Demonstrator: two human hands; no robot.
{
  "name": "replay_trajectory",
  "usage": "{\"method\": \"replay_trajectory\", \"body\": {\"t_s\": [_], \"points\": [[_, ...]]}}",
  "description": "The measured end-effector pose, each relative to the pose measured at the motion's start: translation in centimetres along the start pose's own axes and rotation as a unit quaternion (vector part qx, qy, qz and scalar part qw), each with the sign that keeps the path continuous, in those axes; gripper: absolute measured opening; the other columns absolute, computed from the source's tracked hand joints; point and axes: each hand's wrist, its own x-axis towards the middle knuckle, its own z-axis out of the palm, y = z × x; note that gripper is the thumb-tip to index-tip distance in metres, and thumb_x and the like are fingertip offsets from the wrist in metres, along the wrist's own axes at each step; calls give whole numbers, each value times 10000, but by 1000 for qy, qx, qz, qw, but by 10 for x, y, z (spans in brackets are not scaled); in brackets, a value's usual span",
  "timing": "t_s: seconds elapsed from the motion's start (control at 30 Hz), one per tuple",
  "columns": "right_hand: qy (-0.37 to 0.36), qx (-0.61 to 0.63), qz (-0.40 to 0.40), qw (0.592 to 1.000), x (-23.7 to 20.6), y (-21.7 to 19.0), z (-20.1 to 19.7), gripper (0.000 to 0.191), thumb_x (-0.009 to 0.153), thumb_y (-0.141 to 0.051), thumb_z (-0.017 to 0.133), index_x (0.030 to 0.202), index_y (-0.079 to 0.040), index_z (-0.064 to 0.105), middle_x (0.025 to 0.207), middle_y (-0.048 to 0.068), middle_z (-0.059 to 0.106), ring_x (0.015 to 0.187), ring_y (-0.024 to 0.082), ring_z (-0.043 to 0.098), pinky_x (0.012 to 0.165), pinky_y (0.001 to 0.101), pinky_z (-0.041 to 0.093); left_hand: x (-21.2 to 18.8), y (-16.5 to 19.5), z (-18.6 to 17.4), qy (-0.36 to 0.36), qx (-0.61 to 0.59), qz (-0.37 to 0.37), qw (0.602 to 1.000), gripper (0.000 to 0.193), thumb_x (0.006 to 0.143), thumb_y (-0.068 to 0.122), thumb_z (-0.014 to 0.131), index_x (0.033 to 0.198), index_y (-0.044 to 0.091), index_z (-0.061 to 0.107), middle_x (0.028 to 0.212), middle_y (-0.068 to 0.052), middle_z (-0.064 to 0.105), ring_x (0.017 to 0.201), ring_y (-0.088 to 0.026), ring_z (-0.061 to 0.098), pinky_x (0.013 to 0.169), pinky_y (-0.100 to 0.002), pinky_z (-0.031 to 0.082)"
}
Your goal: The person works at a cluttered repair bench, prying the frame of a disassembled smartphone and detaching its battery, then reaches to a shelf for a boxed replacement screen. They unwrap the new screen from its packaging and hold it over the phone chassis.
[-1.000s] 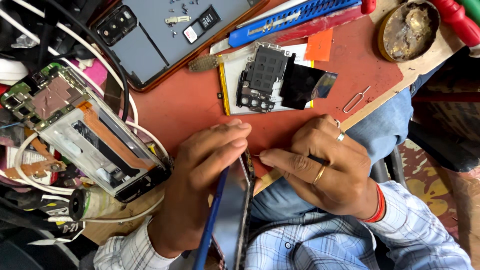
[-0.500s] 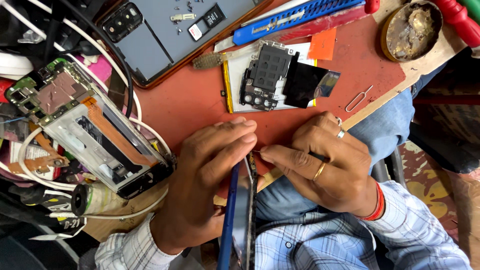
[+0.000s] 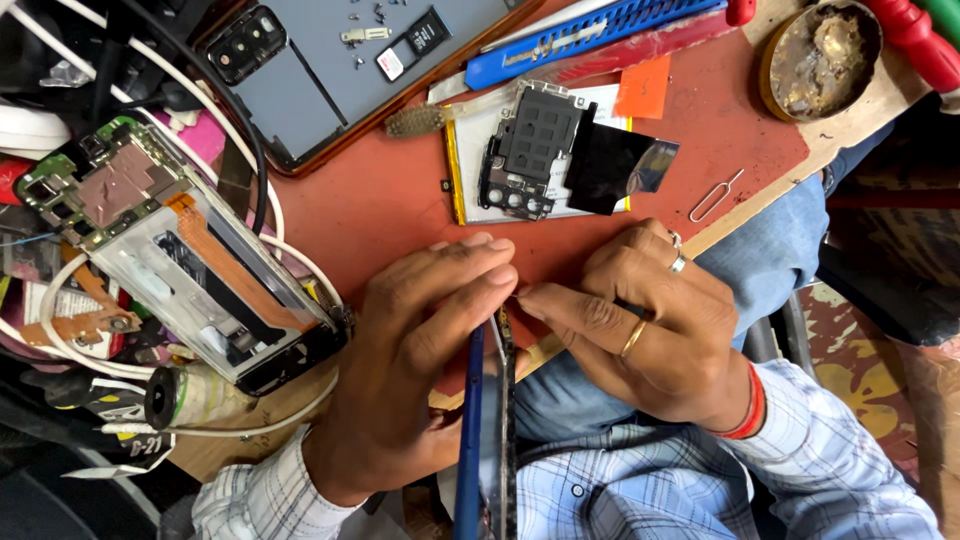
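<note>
Here, at the far left of the red work mat (image 3: pixel 380 215), one opened phone frame (image 3: pixel 190 265) lies with its circuit board bare and an orange ribbon cable running along it, white cables looping round it. Above it a grey phone back (image 3: pixel 310 70) lies flat with tiny loose parts on top. Further right, the left hand (image 3: pixel 410 370) is closed round a blue-edged phone (image 3: pixel 485 430) held on edge over the person's lap at the near rim of the mat, fingers stretched along its top. The phone looks thin, blue along one side and dark along the other, where the panel seems to stand slightly away from the body; its lower end is cut off by the bottom of the view, and the palm hides much of it. The right hand (image 3: pixel 650 320), with two rings showing and a red band at the wrist, pinches at the phone's top corner; whatever small tool it may hold is hidden between the fingertips, so I cannot tell. Behind the hands lies one yellow-edged battery (image 3: pixel 470 150) carrying a black shield plate (image 3: pixel 535 135) and dark foil. Next come one blue tool (image 3: pixel 590 30), one small wire pin (image 3: pixel 715 200) and one round tin (image 3: pixel 820 60) of brown paste.
</note>
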Motion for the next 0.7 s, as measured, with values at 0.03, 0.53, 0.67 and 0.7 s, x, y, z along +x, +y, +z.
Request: {"method": "replay_trajectory", "body": {"t_s": [0.03, 0.53, 0.67, 0.7], "points": [[-10, 10, -2, 1000, 0, 0, -1, 282, 772, 9, 866, 1037, -18, 775, 747, 35, 503, 692, 211, 551, 627, 373, 425, 0, 0, 0, 3, 6, 2, 1000, 695, 864, 94, 820, 1439, 75, 430, 1464, -147, 518, 1398, -358, 546, 1203, -522, 443], [-13, 15, 12, 1000, 1, -2, -2, 279, 772, 12, 866, 1034, -22, 776, 758, 33, 522, 694, 203, 554, 640, 362, 430, -2, 0, -1, -2, 10, 2, 1000, 687, 877, 107, 802, 1452, 78, 427, 1476, -138, 516, 1413, -354, 538, 1220, -522, 434], [-23, 23, 15, 999, 1, -1, -3, 285, 762, 4, 868, 1030, -24, 776, 749, 30, 511, 690, 202, 552, 639, 364, 427, -3, 0, -1, -1, 12, 1, 1000, 681, 862, 104, 775, 1448, 83, 430, 1475, -141, 516, 1412, -361, 536, 1213, -531, 429], [-18, 24, 13, 999, 1, -1, -3, 284, 766, 3, 870, 1032, -22, 774, 751, 32, 511, 692, 203, 553, 642, 366, 429, -3, 0, -1, -2, 10, 0, 1000, 679, 866, 108, 777, 1449, 83, 429, 1475, -141, 514, 1412, -361, 535, 1214, -532, 428]]}}
